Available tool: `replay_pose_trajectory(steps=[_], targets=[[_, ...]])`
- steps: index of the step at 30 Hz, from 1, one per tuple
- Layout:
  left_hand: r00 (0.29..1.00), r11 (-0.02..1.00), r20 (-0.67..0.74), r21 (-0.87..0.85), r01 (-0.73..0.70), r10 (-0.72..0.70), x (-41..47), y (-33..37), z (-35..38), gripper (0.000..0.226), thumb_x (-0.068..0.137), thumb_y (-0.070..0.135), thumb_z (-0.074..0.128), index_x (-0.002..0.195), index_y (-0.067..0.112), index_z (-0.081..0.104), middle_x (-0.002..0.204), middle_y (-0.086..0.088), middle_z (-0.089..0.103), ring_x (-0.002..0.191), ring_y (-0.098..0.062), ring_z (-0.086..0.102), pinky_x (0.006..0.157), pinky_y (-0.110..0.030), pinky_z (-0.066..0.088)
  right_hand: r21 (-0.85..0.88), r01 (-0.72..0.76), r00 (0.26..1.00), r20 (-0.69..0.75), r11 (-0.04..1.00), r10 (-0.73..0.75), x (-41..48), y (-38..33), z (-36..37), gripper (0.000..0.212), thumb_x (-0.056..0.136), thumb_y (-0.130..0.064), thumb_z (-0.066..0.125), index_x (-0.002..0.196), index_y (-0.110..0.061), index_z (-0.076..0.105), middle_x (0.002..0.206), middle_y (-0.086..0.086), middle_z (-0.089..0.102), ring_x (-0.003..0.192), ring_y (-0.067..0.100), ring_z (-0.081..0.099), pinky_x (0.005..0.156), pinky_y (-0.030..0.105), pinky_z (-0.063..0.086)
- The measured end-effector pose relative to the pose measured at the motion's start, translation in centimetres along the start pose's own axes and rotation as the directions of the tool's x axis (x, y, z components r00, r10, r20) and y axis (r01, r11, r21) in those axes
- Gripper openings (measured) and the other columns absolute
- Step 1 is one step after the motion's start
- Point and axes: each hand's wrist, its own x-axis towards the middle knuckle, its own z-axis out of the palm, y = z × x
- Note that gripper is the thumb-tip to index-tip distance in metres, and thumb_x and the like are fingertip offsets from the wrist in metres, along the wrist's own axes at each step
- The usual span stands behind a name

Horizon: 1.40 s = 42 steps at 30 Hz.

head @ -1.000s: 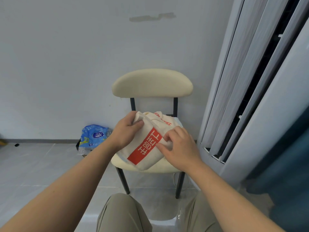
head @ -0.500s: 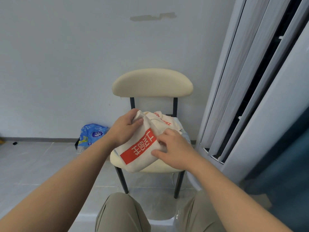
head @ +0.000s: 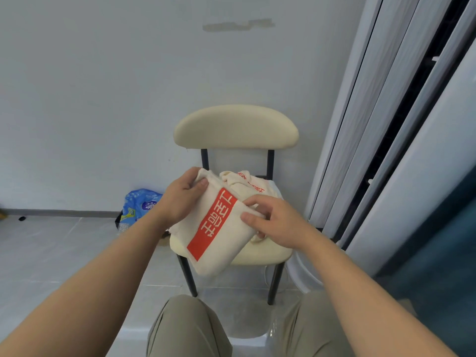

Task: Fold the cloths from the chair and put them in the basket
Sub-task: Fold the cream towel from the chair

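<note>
A folded cream cloth [head: 219, 238] with a red band of white characters hangs over the front of the cream chair seat [head: 260, 253]. My left hand [head: 180, 199] pinches its upper left corner between thumb and fingers. My right hand [head: 273, 220] grips its right edge, fingers curled over the fold. Behind it, another crumpled cream cloth [head: 247, 184] with red print lies on the seat. No basket is in view.
The chair's backrest [head: 235, 127] stands against a white wall. A blue plastic packet [head: 139, 204] lies on the tiled floor at the left. Grey folding door panels [head: 386, 124] rise at the right. My knees [head: 190, 325] are at the bottom.
The folded cloth has been lifted and drawn toward me off the seat, turning more upright. My right hand shifted from pressing on top to gripping its right edge.
</note>
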Motion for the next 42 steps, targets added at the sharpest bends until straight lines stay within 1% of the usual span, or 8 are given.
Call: replay_pose_trajectory(steps=[7,10,13,17,26,31,38,42], targets=[[0.999,0.999,-0.006,-0.040,0.035,-0.035,-0.2,0.3,0.9,0.017,0.106,0.040,0.049,0.103,0.028,0.060,0.099,0.001,0.071,0.098,-0.024,0.068,0.094,-0.051,0.054,0.226,-0.015,0.979,-0.195,0.974,0.061,1.1,1.9,-0.4,0.014,0.095,-0.030,0.072,0.098,-0.016,0.071,0.105,-0.004,0.076,0.100,0.016,0.071,0.087,0.036,0.058],[0.999,0.998,-0.037,0.061,0.027,-0.025,-0.2,0.9,2.5,0.022,0.107,0.042,0.044,0.099,0.023,0.053,0.096,-0.002,0.067,0.094,-0.025,0.064,0.091,-0.049,0.052,0.650,-0.005,0.871,-0.371,0.760,0.323,1.5,4.2,1.3,0.018,0.090,-0.018,0.077,0.102,-0.017,0.063,0.116,0.011,0.072,0.101,0.027,0.071,0.081,0.042,0.059],[0.998,0.992,-0.070,0.127,0.010,-0.001,-0.1,1.6,4.0,0.023,0.108,0.043,0.040,0.098,0.024,0.049,0.092,0.003,0.064,0.088,-0.018,0.060,0.085,-0.042,0.048,0.889,-0.068,0.819,-0.209,0.452,0.535,1.5,6.0,3.8,0.042,0.091,-0.041,0.073,0.125,-0.019,0.062,0.123,0.013,0.072,0.109,0.031,0.071,0.092,0.050,0.058],[0.998,0.989,-0.063,0.146,0.012,-0.003,-0.1,2.1,5.4,0.025,0.107,0.044,0.041,0.104,0.020,0.049,0.097,0.001,0.065,0.091,-0.019,0.061,0.084,-0.039,0.046,0.862,-0.304,0.794,-0.006,0.405,0.608,0.4,6.6,6.6,0.058,0.093,-0.070,0.050,0.123,-0.024,0.069,0.113,0.004,0.077,0.106,0.026,0.073,0.097,0.049,0.056],[0.965,0.978,-0.160,-0.051,0.204,-0.210,-0.1,-0.5,5.3,0.030,0.106,0.047,0.044,0.115,0.020,0.055,0.111,0.001,0.066,0.101,-0.021,0.064,0.096,-0.050,0.053,0.540,-0.321,0.716,-0.399,0.778,0.572,1.1,6.5,7.2,0.053,0.097,-0.066,0.044,0.128,-0.025,0.055,0.106,-0.005,0.072,0.093,0.016,0.071,0.085,0.042,0.062],[0.836,0.782,-0.013,-0.363,0.507,-0.548,-1.2,-3.6,6.4,0.039,0.097,0.051,0.059,0.110,0.016,0.068,0.109,-0.002,0.073,0.100,-0.024,0.069,0.096,-0.049,0.055,0.391,-0.335,0.694,-0.513,0.857,0.505,2.2,6.4,6.4,0.050,0.102,-0.058,0.042,0.133,-0.020,0.048,0.109,-0.003,0.066,0.095,0.015,0.065,0.085,0.040,0.058],[0.878,0.937,-0.327,-0.109,0.332,-0.350,1.4,-6.5,8.3,0.036,0.105,0.046,0.038,0.117,0.017,0.054,0.099,0.005,0.062,0.097,-0.021,0.060,0.087,-0.039,0.044,0.108,-0.400,0.783,-0.477,0.910,0.400,5.6,7.4,5.8,0.031,0.106,-0.053,0.035,0.114,-0.023,0.039,0.091,-0.012,0.053,0.079,0.001,0.052,0.063,0.026,0.043],[0.901,0.959,-0.339,-0.020,0.282,-0.271,6.7,-7.9,8.2,0.032,0.107,0.044,0.038,0.107,0.015,0.052,0.087,0.010,0.056,0.079,-0.009,0.055,0.076,-0.037,0.040,0.045,-0.461,0.754,-0.507,0.886,0.418,10.1,9.6,5.0,0.033,0.107,-0.049,0.035,0.112,-0.018,0.045,0.083,-0.014,0.051,0.071,-0.002,0.049,0.053,0.019,0.032]])
